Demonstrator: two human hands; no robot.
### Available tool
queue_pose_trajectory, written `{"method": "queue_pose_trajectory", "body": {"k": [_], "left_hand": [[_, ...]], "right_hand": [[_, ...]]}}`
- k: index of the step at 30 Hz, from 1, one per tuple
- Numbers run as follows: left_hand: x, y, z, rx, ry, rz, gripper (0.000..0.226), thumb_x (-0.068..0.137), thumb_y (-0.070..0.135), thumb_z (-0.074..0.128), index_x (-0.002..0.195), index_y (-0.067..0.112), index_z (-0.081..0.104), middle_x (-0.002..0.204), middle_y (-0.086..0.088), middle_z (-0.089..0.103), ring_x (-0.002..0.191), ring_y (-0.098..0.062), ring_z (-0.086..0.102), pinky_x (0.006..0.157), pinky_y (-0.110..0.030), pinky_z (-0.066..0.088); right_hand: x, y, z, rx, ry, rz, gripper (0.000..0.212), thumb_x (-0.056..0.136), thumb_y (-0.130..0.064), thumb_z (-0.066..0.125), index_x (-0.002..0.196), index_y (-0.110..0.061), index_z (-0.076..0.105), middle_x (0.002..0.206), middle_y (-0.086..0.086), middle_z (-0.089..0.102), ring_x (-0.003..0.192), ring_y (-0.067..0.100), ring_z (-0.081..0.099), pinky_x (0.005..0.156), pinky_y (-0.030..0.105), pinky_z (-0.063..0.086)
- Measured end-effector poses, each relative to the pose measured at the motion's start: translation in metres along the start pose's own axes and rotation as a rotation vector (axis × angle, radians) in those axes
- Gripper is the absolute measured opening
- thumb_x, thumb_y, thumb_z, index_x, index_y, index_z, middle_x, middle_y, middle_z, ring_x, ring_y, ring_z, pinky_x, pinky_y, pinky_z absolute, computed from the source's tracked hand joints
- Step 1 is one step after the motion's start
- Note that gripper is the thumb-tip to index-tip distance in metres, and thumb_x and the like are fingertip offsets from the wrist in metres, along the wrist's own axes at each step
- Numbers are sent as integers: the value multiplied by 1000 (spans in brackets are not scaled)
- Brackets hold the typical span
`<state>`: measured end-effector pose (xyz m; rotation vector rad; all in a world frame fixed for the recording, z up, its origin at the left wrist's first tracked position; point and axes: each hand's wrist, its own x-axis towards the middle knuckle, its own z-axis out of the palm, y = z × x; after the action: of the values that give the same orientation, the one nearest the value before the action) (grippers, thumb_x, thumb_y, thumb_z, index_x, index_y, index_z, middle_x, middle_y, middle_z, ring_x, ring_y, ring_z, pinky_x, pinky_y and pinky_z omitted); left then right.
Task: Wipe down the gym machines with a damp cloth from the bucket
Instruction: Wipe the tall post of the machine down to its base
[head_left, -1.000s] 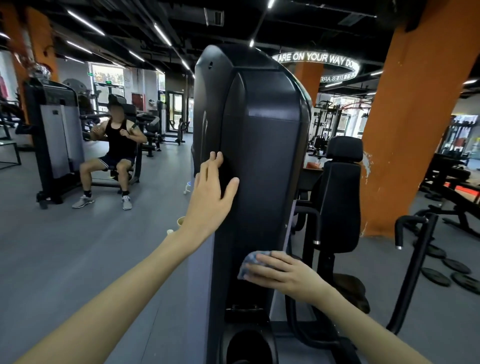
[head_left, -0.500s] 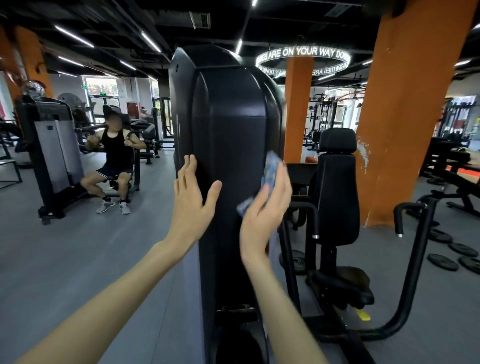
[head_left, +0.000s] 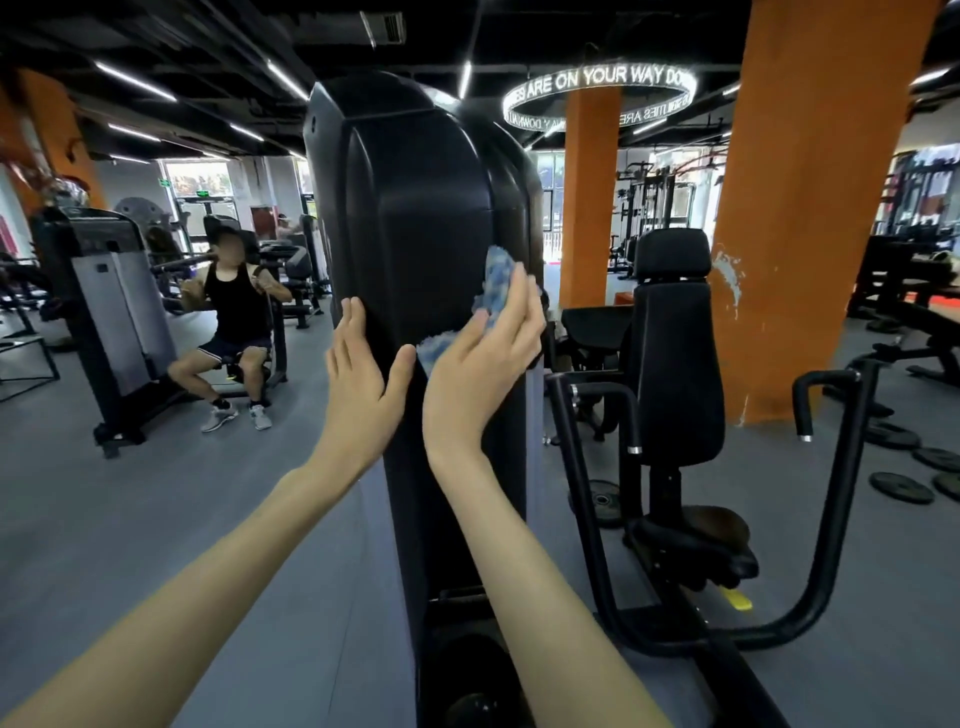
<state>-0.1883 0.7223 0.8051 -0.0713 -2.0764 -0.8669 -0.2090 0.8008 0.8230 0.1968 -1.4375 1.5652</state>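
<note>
two flat hands i see | left hand (head_left: 363, 374) on machine cover (head_left: 415, 197) edge | right hand (head_left: 478, 364) presses cloth (head_left: 496, 283) to cover

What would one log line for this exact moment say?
step: wipe | right hand: presses blue cloth on black machine shroud | left hand: flat on shroud | bucket: not in view

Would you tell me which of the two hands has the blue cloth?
The right hand presses the blue cloth against the black machine; the left hand rests flat and bare on its side.
</note>
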Motion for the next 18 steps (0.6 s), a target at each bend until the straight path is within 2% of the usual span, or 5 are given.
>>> {"method": "queue_pose_trajectory", "body": {"k": [3,7,11,14,18], "left_hand": [[0,-2,-5,-18,-34,-7,70,98,33,47,151,11,7,157,-6,12,144,-16,7,114,-23,7],[3,-5,-9,-21,-61,-10,71,97,34,47,151,8,9,157,-8,13,144,-16,7,118,-30,8],[3,-4,-7,-38,-40,-15,69,96,31,49,150,7,12,157,-9,14,144,-17,9,117,-27,9],[4,-5,-8,-77,-41,-16,70,95,30,51,150,7,13,158,-6,13,145,-13,7,116,-22,8],[5,-8,-12,-115,-78,-22,72,94,35,51,150,9,15,157,-6,16,145,-12,9,119,-35,14]], "right_hand": [[-8,17,-4,-51,10,-48,48,101,-14,39,148,-23,34,148,-3,35,132,9,35,102,34,45],[-62,63,-31,-8,3,63,47,101,-21,35,147,-28,33,147,-5,34,133,14,40,97,43,49],[-35,46,-18,14,18,63,48,97,-8,41,144,-18,40,144,0,40,131,17,40,100,41,44],[21,7,2,12,-25,-183,48,93,-2,48,140,-12,47,141,5,45,132,19,40,107,35,36],[84,-20,19,-53,-113,-530,43,89,1,50,131,-10,58,135,8,53,125,23,48,101,42,44]]}}
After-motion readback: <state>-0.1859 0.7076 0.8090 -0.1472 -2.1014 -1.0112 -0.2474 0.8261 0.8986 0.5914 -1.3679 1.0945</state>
